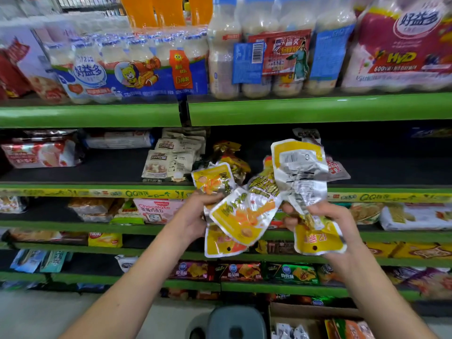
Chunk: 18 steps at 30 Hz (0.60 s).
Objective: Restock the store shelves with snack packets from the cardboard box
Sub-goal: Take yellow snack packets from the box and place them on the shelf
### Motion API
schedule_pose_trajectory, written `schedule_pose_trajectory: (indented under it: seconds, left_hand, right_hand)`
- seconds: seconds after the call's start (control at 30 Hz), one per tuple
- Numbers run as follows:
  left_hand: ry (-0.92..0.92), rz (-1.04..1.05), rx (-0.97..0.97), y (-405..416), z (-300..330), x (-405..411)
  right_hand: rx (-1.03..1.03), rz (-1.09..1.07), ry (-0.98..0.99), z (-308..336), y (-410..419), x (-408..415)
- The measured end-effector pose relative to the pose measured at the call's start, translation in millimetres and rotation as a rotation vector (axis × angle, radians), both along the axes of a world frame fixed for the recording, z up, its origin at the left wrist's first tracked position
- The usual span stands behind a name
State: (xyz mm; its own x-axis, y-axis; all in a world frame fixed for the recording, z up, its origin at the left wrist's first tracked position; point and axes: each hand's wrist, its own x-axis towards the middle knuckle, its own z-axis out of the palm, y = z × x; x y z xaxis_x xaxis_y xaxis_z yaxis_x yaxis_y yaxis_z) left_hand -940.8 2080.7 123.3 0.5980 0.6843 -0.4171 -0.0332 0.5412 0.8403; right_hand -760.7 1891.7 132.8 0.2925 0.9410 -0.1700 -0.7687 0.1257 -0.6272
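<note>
Left hand grips several yellow snack packets; right hand just beside it clutches more yellow packets. Cardboard box below right hand.

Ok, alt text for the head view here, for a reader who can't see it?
Both hands hold yellow snack packets before green store shelves: the left hand grips several fanned packets, the right hand a crumpled bunch. A cardboard box sits on the floor below.

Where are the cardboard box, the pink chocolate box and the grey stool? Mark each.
cardboard box [288,310]: head view, its back flap.
pink chocolate box [156,211]: head view, middle of its front face.
grey stool [236,321]: head view, its seat top.
</note>
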Motion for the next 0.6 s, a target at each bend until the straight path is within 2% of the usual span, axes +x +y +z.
schedule_pose_trajectory:
  seconds: [0.1, 0.2, 0.27, 0.37, 0.5, 0.6]
  left_hand:
    - [-0.003, -0.080, -0.023, -4, 2, 4]
    - [0.003, -0.222, -0.037, -18, 12, 11]
    - [-0.015, -0.253, -0.013, -26, 17, 15]
    - [-0.053, -0.313, 0.111, -31, 17, 17]
    - [-0.036, -0.280, 0.188, -28, 15, 13]
    - [-0.040, -0.205, 0.227, -24, 11, 8]
  right_hand:
    - [-0.113, 0.030, -0.093, -2, 5, -5]
    - [-0.356, -0.049, -0.434, -5, 10, -11]
    - [-0.322, -0.068, -0.570, -4, 15, -15]
    - [-0.141, -0.004, -0.681, 2, 22, -22]
    - [-0.137, -0.076, -0.894, 3, 20, -20]
    - [-0.251, -0.260, -0.989, 0, 14, -17]
